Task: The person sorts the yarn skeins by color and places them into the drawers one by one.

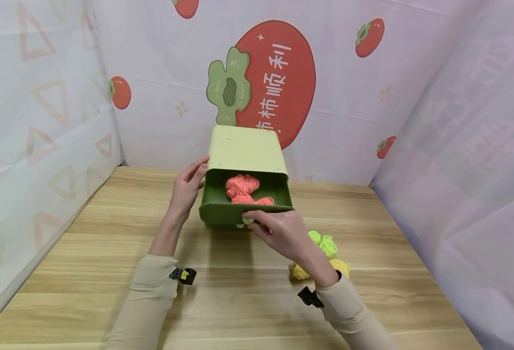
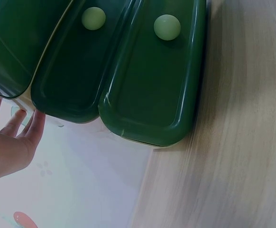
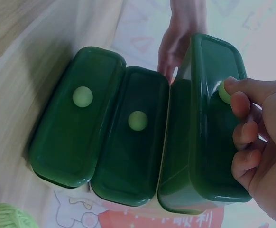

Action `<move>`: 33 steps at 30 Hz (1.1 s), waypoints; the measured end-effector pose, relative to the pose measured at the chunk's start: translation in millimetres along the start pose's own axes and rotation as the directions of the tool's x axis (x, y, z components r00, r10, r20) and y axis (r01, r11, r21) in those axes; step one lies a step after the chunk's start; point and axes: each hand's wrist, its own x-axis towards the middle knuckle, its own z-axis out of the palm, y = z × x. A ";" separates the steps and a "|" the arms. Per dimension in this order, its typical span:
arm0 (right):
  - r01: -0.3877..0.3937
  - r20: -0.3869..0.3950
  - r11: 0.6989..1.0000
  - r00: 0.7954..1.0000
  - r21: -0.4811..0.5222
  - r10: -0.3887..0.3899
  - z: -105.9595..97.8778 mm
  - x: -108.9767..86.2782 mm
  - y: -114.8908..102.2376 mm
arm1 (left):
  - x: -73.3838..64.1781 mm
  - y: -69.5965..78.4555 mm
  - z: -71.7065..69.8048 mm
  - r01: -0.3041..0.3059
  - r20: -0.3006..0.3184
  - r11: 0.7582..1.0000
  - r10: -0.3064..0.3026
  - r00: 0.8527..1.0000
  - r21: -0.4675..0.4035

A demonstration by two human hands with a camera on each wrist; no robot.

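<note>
A small cabinet with a pale yellow-green top (image 1: 248, 148) and dark green drawers stands towards the back of the table. Its top drawer (image 1: 222, 212) is pulled out, and two bundles of pink yarn (image 1: 242, 185) lie inside. My right hand (image 1: 285, 233) pinches that drawer's round light green knob (image 3: 225, 92) between thumb and index finger. Against the cabinet's left side rests my left hand (image 1: 187, 187), fingers extended; in the left wrist view its fingertips (image 2: 35, 124) touch the casing. Below, the middle drawer (image 3: 128, 161) and bottom drawer (image 3: 64, 137) are closed.
Bright green yarn (image 1: 328, 246) and yellow yarn (image 1: 341, 267) lie on the wooden table (image 1: 248, 311) right of the cabinet, partly behind my right forearm. Printed cloth walls (image 1: 161, 126) border the table at the back and both sides.
</note>
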 end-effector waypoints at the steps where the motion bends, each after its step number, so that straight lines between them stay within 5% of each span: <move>1: 0.002 -0.004 1.000 1.000 -0.005 -0.002 1.1 0.5 0.8 | -0.3 -0.4 -0.1 -0.002 0.000 1.000 0.002 1.000 0.000; 22: -0.031 -0.044 0.998 0.999 -0.061 0.028 12.7 11.5 15.6 | 1.0 -0.2 0.1 -0.007 0.001 1.000 0.007 1.000 0.003; 33: -0.137 -0.040 0.988 0.990 -0.075 0.135 21.9 19.2 26.3 | 0.5 0.3 -0.1 -0.005 0.010 1.000 0.005 1.000 0.013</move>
